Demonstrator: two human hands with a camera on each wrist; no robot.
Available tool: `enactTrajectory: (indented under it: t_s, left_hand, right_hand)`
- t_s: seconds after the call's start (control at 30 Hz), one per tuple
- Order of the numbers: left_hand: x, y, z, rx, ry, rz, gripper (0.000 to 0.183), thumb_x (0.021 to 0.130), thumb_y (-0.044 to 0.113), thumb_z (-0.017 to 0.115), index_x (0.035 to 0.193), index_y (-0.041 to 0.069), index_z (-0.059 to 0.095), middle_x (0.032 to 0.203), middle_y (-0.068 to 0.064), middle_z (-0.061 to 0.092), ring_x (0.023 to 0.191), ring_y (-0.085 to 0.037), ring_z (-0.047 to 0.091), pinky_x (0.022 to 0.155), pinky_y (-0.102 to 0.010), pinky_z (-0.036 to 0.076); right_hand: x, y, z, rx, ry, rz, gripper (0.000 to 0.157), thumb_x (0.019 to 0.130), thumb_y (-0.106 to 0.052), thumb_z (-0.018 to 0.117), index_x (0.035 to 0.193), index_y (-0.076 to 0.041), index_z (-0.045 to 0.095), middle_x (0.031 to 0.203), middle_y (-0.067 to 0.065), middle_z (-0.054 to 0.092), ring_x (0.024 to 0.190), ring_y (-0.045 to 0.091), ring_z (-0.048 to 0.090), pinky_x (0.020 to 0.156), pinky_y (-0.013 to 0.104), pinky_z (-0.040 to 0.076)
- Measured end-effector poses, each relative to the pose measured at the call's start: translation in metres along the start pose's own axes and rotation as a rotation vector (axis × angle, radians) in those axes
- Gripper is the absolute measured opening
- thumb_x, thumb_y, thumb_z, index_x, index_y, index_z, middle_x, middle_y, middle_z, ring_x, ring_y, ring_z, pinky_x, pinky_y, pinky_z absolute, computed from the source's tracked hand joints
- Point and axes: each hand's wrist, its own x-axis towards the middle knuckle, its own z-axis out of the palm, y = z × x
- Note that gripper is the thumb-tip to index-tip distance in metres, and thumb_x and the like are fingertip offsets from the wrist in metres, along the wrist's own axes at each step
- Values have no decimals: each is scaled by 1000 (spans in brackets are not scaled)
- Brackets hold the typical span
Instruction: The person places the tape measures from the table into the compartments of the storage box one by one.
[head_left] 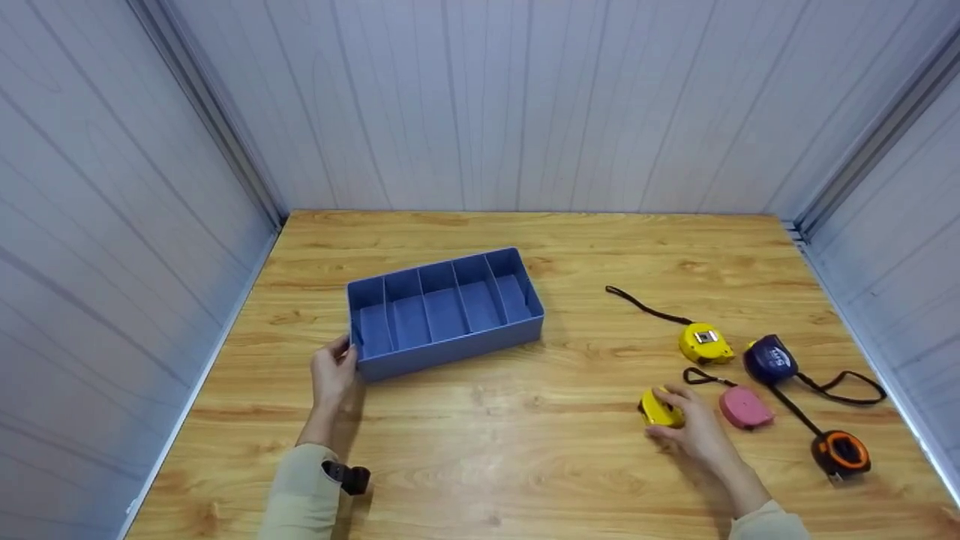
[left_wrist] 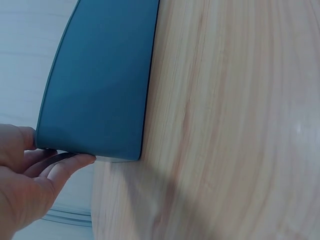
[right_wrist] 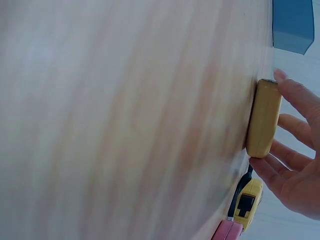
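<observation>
Yellow, rounded, plastic-looking tape measure [head_left: 657,411] sits right of the blue, rectangular, five-compartment plastic box [head_left: 457,349], pinched across opposite edges by the right hand [head_left: 699,431], likely for security, while the left hand [head_left: 332,375] grips the box's left end, presumably steadying it.

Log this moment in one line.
left hand: grips divided blue box | right hand: grips yellow tape measure | unheld: second yellow tape measure, pink one, navy one, orange-black one

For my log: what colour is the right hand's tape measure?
The tape measure is yellow; clearest in head view.
</observation>
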Motion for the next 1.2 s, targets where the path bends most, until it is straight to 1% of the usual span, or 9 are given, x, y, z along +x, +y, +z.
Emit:
enactTrajectory:
  t_s: [0.13, 0.23, 0.37, 0.5, 0.57, 0.73, 0.8, 1.0, 1.2]
  left_hand:
    - [0, 2, 4, -14, -10, 8, 33, 85, -2, 46, 115, -16, 49, 110, -32, 52, 98, -36, 54, 76, -28, 47]
    - [-1, 3, 7, -28, -11, 13, 34, 85, -2, 47, 116, -17, 48, 110, -32, 52, 98, -37, 54, 78, -31, 47]
    - [-1, 5, 11, -31, -2, 26, 32, 84, -2, 48, 114, -15, 51, 109, -30, 54, 96, -37, 56, 76, -29, 48]
    - [-2, 7, 16, -30, -15, 32, 32, 84, -2, 48, 113, -14, 52, 108, -29, 55, 94, -37, 56, 71, -24, 48]
    - [-2, 7, 19, -43, -27, 28, 32, 85, -2, 47, 114, -15, 51, 109, -30, 54, 95, -37, 56, 72, -24, 48]
    - [-1, 8, 27, -69, -34, 30, 32, 85, -3, 48, 114, -14, 51, 109, -30, 53, 96, -37, 55, 76, -30, 48]
    - [-2, 9, 29, -64, -35, 38, 32, 84, -3, 48, 114, -14, 52, 109, -30, 54, 95, -37, 56, 74, -31, 49]
    - [-4, 14, 37, -43, -53, 45, 32, 84, -2, 48, 113, -14, 53, 109, -28, 55, 94, -35, 57, 70, -27, 49]
    - [-5, 15, 46, -43, -57, 92, 31, 84, -3, 49, 113, -13, 53, 107, -27, 56, 91, -35, 58, 69, -26, 49]
  right_hand:
    - [0, -2, 0, -14, 46, -39, 58, 66, -14, 76, 114, 8, 55, 118, 27, 45, 105, 44, 44, 86, 51, 38]
    - [0, -3, 0, -31, 60, -53, 58, 65, -15, 77, 114, 7, 56, 116, 26, 47, 102, 42, 47, 84, 50, 40]
    - [2, -4, -1, -30, 21, -14, 58, 67, -16, 76, 117, 6, 54, 120, 25, 45, 106, 42, 45, 87, 51, 37]
    - [1, -6, -3, -32, -15, 22, 59, 69, -18, 74, 119, 6, 52, 122, 26, 43, 109, 43, 42, 89, 51, 34]
    - [1, -7, -4, -33, -25, 30, 60, 69, -18, 74, 119, 7, 51, 123, 26, 42, 109, 43, 41, 90, 52, 34]
    - [0, -5, -3, -28, -29, 33, 60, 69, -17, 74, 119, 8, 51, 123, 27, 41, 110, 44, 40, 90, 52, 34]
    - [0, -5, -3, -28, -24, 30, 60, 69, -15, 74, 119, 8, 51, 123, 27, 42, 110, 44, 40, 90, 52, 34]
    - [0, -5, -2, -44, -23, 27, 60, 68, -15, 74, 119, 7, 52, 123, 28, 42, 110, 45, 39, 90, 53, 33]
    - [0, -4, -2, -57, -11, 18, 59, 68, -16, 75, 117, 8, 53, 120, 28, 43, 108, 44, 42, 88, 52, 35]
